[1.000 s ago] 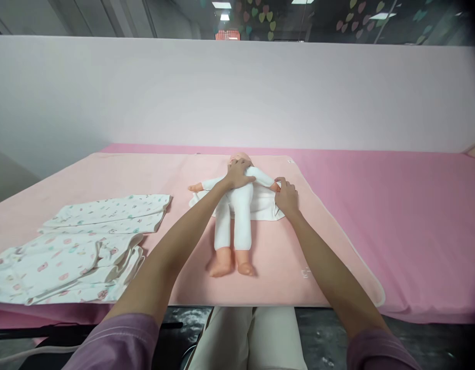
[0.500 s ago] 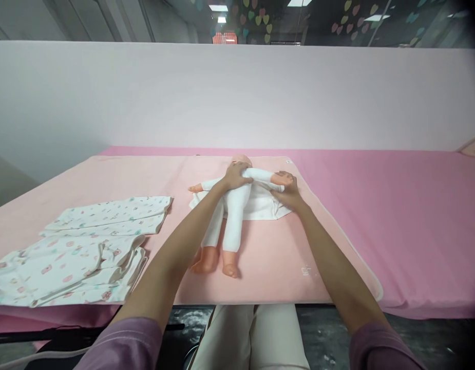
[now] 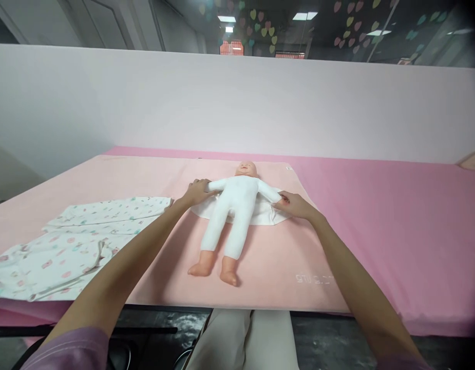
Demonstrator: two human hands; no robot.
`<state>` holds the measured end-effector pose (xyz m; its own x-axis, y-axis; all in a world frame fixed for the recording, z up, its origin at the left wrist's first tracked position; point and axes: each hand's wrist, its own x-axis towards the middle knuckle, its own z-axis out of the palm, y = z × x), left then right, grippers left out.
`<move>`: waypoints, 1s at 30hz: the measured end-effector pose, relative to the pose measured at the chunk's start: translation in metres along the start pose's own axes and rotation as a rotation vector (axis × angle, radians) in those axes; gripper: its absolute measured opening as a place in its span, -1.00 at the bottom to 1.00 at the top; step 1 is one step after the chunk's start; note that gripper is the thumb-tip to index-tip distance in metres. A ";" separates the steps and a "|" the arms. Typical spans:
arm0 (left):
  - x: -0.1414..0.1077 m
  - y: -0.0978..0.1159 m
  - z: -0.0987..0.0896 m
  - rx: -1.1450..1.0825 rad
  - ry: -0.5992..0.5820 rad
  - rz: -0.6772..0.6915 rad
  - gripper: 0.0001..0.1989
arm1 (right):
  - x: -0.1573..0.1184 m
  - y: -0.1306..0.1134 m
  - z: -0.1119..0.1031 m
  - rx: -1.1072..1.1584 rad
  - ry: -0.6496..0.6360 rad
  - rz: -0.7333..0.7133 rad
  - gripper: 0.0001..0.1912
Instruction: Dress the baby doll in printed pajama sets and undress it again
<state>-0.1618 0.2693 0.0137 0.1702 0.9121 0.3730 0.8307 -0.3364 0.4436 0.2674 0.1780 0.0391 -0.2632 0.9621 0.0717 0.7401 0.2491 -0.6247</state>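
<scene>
A baby doll (image 3: 237,198) with a white cloth body lies on its back, its head away from me and its bare feet toward me. Beneath its upper body a white garment (image 3: 266,215) is spread out. My left hand (image 3: 198,192) is closed around the doll's hand on the left side, which is hidden by my fingers. On the other side my right hand (image 3: 295,204) grips the doll's other hand. Both doll arms are stretched outward and slightly down.
The doll rests on a pale pink mat (image 3: 268,272) over a brighter pink cover (image 3: 376,221). To the left lie folded printed baby clothes (image 3: 75,246). A white partition (image 3: 237,103) stands behind the table. The table's front edge is close to my lap.
My left hand has moved from the doll's chest to its hand on the left. My right hand has stayed at the other doll hand, which sits lower now. The doll's face and chest are uncovered.
</scene>
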 end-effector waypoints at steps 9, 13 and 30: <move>0.004 0.031 -0.006 0.105 0.035 0.007 -0.38 | 0.024 -0.013 -0.001 -0.557 0.291 -0.036 -0.66; 0.007 0.089 0.006 0.048 -0.053 0.006 -0.39 | 0.005 0.017 -0.058 -0.671 0.374 0.052 -0.64; 0.055 0.345 0.193 -0.590 -0.587 -0.141 -0.43 | -0.080 0.206 -0.226 -0.616 0.535 0.793 -0.65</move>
<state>0.2369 0.2485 0.0301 0.4695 0.8733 -0.1297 0.4793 -0.1288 0.8682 0.5804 0.1777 0.0803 0.6032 0.7602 0.2414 0.7975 -0.5806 -0.1643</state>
